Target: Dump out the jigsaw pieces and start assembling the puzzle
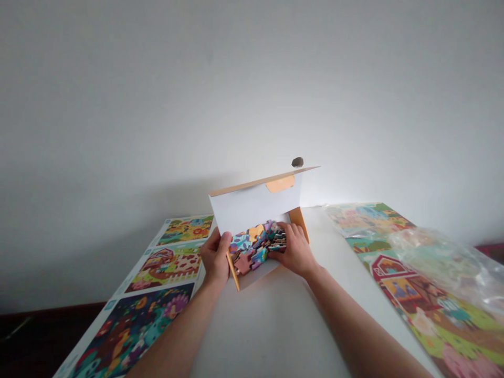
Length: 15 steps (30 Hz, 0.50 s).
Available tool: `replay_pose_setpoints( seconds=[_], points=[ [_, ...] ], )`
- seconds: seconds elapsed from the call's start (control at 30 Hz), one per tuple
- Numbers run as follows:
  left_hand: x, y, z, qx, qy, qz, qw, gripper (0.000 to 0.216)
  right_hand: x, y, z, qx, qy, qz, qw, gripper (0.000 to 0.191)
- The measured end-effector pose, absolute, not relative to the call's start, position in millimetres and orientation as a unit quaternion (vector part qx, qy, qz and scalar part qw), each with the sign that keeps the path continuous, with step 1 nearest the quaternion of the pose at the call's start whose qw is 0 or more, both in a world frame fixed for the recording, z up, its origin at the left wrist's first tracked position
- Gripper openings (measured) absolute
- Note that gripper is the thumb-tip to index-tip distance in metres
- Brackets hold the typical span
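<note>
An open cardboard box (255,206), white inside with its lid raised at the back, is tilted toward me above the white table. Many colourful jigsaw puzzle pieces (252,245) lie heaped in it. My left hand (216,255) grips the box's left side wall, thumb on top at the edge. Inside the box at the right, my right hand (296,249) has its fingers curled round a cluster of puzzle pieces. Its fingertips are partly hidden among them.
Printed picture sheets (165,268) lie along the table's left side. On the right are more picture boards (437,310), with crumpled clear plastic wrap (441,257) over part of them. A pale wall (252,94) with a small hole (297,162) stands right behind the table (268,325).
</note>
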<state>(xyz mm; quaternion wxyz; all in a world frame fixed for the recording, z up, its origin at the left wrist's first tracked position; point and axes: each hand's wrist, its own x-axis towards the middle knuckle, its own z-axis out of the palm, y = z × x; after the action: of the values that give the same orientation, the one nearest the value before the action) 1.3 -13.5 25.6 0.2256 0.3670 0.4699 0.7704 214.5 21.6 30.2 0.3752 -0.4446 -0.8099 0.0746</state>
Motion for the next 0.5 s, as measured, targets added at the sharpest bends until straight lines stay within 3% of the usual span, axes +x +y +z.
replay_pose_setpoints(
  seconds=[0.3, 0.5],
  points=[
    [-0.7, -14.8, 24.3, 0.377, 0.482, 0.761, 0.217, 0.036, 215.7, 20.2, 31.0, -0.443, -0.789, 0.177, 0.387, 0.082],
    [-0.5, -14.2, 26.0, 0.368, 0.483, 0.766, 0.212, 0.039, 216.6, 22.5, 30.0, -0.418, -0.785, 0.206, 0.409, 0.068]
  ],
)
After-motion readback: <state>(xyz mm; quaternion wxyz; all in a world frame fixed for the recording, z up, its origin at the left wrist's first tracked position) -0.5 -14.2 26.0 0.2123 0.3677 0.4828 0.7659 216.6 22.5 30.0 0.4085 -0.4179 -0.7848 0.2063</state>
